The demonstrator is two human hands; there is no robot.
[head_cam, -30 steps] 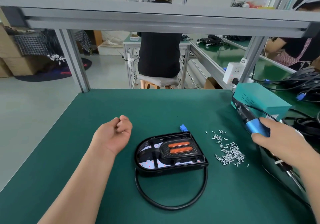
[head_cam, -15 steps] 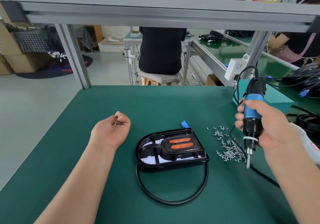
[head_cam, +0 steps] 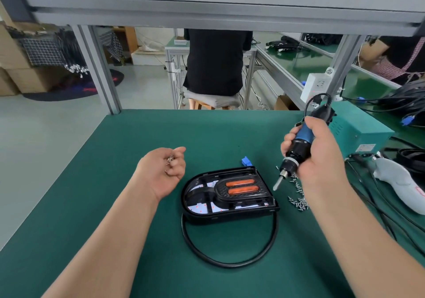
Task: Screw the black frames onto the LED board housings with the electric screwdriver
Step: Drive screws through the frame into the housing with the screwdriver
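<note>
Open mat left of housing; screws right

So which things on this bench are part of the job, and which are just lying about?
Job: electric screwdriver, gripped by right hand; screws held in left hand; black frame on housing; screw pile.
Lying about: blue plug; grey cloth; cable bundle.

Green table under a grey metal frame. At its right edge sit a teal box, black cables and a white cloth, with a white socket on the post behind. Beyond, a person in black sits on a stool, back turned; cardboard boxes far left.
</note>
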